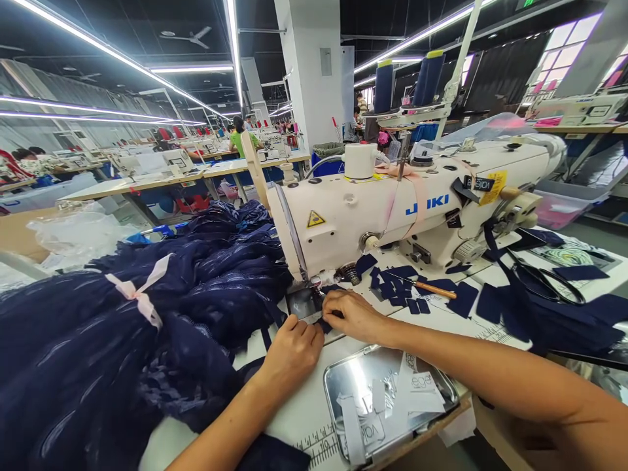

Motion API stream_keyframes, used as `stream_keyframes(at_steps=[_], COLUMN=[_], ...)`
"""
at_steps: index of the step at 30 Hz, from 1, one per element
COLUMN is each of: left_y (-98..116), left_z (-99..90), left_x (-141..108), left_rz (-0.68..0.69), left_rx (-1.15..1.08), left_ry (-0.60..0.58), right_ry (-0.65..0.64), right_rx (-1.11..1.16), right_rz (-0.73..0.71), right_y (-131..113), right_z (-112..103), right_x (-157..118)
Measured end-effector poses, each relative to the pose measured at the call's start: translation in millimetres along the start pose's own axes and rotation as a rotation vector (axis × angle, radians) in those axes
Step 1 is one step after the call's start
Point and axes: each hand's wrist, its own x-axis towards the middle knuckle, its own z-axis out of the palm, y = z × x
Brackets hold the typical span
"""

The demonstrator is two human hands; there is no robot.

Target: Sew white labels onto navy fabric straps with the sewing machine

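Observation:
Both hands are close together at the sewing machine [343,222], just in front of its needle area. My left hand [294,350] is closed, its fingers curled at the front of the metal needle plate [303,303]. My right hand [356,317] pinches with thumb and forefinger right beside the presser foot. A small navy fabric piece [324,326] shows between the two hands; the fingers hide most of it. Left of the machine lies a big heap of navy garments [210,261], with a pale pink tie [140,296] knotted round one bundle.
Small navy fabric patches [392,284] and an orange-handled tool [436,289] lie right of the needle. Black-handled scissors [549,284] rest farther right. A metal tray [338,373] with white labels [422,392] sits at the table's front edge. Thread cones [384,86] stand behind the machine.

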Motion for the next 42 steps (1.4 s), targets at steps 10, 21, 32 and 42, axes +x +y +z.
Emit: stream_keyframes(at_steps=[10,21,32,42], left_y=[-2,-13,4,7], left_z=[-1.7,-6.1,14.0,18.4], left_x=[-2,-11,20,22], left_rz=[-0.067,0.009,-0.219,-0.268], left_rx=[-0.107,-0.369,-0.240,-0.218], left_ry=[-0.071,-0.076,-0.101,-0.118], right_ry=[-0.108,-0.232,-0.160,-0.164], right_rx=[-0.485,-0.655,-0.659,-0.689], right_rz=[-0.216,-0.653,-0.552,-0.518], right_y=[-16,13,30,32], right_z=[1,-22,-26,-24], right_x=[-25,-4,8,9])
